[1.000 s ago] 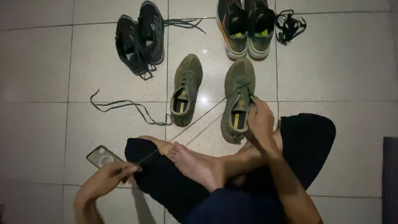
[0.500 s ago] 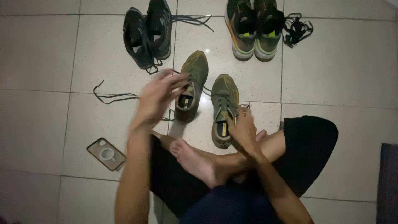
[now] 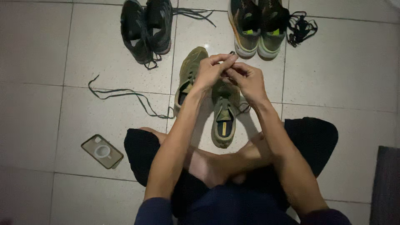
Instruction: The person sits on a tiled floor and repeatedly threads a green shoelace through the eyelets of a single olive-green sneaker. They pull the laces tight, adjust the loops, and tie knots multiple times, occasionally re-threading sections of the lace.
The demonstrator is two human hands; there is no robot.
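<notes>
Olive shoe (image 3: 223, 121) on tile floor (image 3: 333, 71), toe under both hands. Left hand (image 3: 211, 71) and right hand (image 3: 246, 79) pinched together on lace end above toe. Second olive shoe (image 3: 188, 73) beside it; black pair (image 3: 145, 29) beyond; loose lace (image 3: 125, 95), phone (image 3: 102, 151) left of it.

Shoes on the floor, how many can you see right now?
6. Two black shoes sit top left, two green and orange shoes top right, and two olive shoes in the middle, one beside the hands, one under them.
</notes>
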